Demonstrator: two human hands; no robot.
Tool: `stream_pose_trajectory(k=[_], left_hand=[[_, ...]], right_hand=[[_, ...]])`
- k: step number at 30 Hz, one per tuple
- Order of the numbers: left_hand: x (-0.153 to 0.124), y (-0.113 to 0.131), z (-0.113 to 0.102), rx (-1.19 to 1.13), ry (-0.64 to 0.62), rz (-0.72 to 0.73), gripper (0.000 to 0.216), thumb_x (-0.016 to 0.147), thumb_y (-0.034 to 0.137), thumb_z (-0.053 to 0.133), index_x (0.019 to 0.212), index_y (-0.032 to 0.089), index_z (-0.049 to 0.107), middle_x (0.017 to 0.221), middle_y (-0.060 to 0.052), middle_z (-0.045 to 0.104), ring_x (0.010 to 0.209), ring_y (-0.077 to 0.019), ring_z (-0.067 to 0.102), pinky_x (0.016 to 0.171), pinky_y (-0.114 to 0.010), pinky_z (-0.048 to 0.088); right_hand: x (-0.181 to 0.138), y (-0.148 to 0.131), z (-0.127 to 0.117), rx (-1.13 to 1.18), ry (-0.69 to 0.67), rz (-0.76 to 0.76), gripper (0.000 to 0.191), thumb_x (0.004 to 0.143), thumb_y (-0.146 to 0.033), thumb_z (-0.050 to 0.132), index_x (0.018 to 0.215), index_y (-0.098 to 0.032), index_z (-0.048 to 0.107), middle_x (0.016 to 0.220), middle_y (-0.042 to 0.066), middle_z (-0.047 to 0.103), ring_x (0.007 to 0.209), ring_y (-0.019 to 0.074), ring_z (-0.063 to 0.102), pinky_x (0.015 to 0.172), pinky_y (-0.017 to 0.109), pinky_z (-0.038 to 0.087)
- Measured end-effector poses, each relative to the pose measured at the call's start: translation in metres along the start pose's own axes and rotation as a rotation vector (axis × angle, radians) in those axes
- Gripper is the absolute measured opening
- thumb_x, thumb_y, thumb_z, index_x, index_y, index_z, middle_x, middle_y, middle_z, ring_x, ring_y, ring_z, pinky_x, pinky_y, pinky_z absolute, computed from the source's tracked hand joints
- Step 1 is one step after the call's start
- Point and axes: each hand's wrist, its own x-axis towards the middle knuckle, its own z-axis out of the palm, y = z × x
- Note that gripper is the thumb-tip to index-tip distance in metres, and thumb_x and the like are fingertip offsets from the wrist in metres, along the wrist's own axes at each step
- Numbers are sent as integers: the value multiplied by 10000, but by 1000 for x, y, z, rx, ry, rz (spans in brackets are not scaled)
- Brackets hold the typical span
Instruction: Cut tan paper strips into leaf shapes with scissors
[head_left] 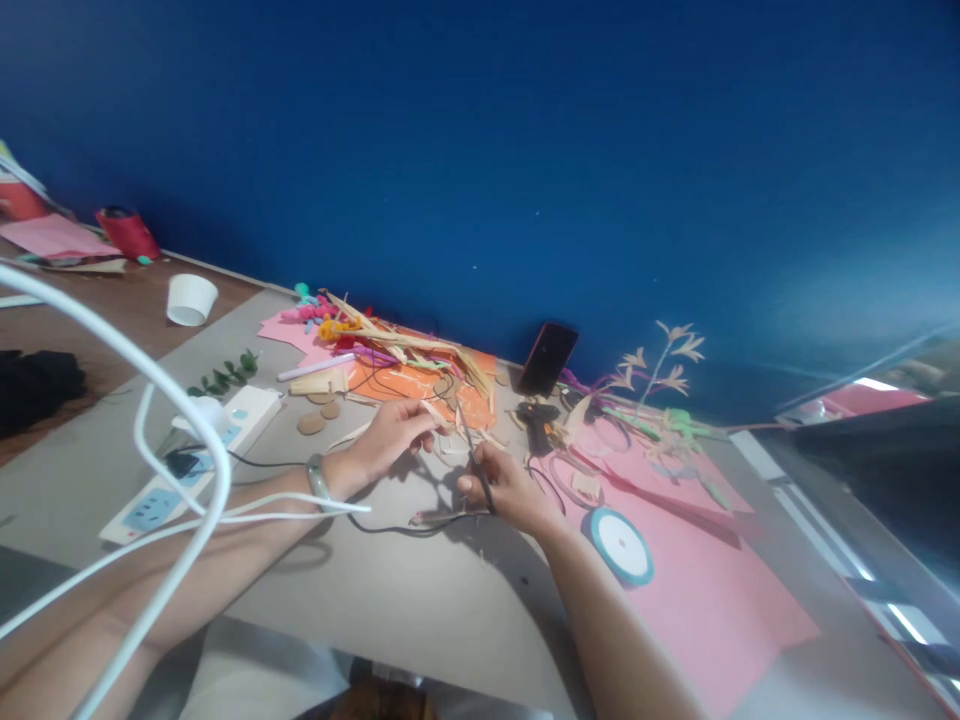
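Observation:
My left hand (397,440) is pinched closed on a small pale strip (436,415) that looks like dried husk. Dark-handled scissors (480,470) are in my right hand (514,490), their blades pointing up and away beside the strip. Whether the blades touch it, I cannot tell. Behind both hands, a bundle of long dried husk strips (420,345) lies over orange sheets (390,382). A black glue gun (536,425) rests just beyond my right hand. Small brown discs (311,424) are scattered left of my left hand.
A white power strip (259,412) and looping white cable (217,440) stand at the left. A phone (549,358) leans on the blue wall. To the right lie pink sheets (720,620), a ribbon roll (621,545) and a pale flower stem (652,375). A white cup (191,300) sits far left.

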Motion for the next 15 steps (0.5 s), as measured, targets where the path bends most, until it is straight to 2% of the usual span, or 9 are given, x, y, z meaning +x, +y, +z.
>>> stream_pose_trajectory(k=[2, 5, 8, 11, 15], left_hand=[[0, -1, 0, -9, 19, 2, 173, 724, 282, 601, 709, 122, 664, 543, -3, 577, 486, -76, 476, 457, -202, 312], [2, -3, 0, -45, 34, 27, 160, 712, 279, 626, 681, 121, 630, 533, 5, 569, 477, -69, 459, 460, -200, 311], [3, -5, 0, -68, 18, 41, 138, 694, 246, 644, 654, 124, 592, 524, 13, 566, 462, -59, 446, 459, -194, 312], [2, -6, 0, -83, -63, 9, 141, 667, 224, 671, 657, 133, 564, 532, 18, 571, 455, -60, 459, 441, -187, 305], [0, -9, 1, -83, -230, -92, 212, 636, 255, 715, 680, 139, 543, 609, -9, 625, 442, -55, 457, 423, -185, 304]], right_hand=[[0, -1, 0, -45, -9, 3, 431, 643, -501, 725, 696, -193, 427, 570, -76, 400, 527, 84, 370, 488, 219, 282], [-2, -3, 2, 38, 0, 27, 455, 639, -523, 724, 697, -200, 409, 565, -69, 429, 522, 94, 412, 494, 229, 324], [-3, -7, 4, 162, 95, 25, 468, 622, -525, 741, 703, -208, 407, 579, -49, 495, 532, 114, 474, 505, 246, 380], [-5, -11, 6, 201, 249, -25, 444, 609, -485, 771, 749, -205, 456, 657, -10, 582, 590, 136, 532, 556, 265, 429], [-6, -12, 9, 257, 330, -108, 423, 654, -452, 756, 830, -216, 451, 817, 43, 673, 633, 143, 554, 602, 278, 443]])
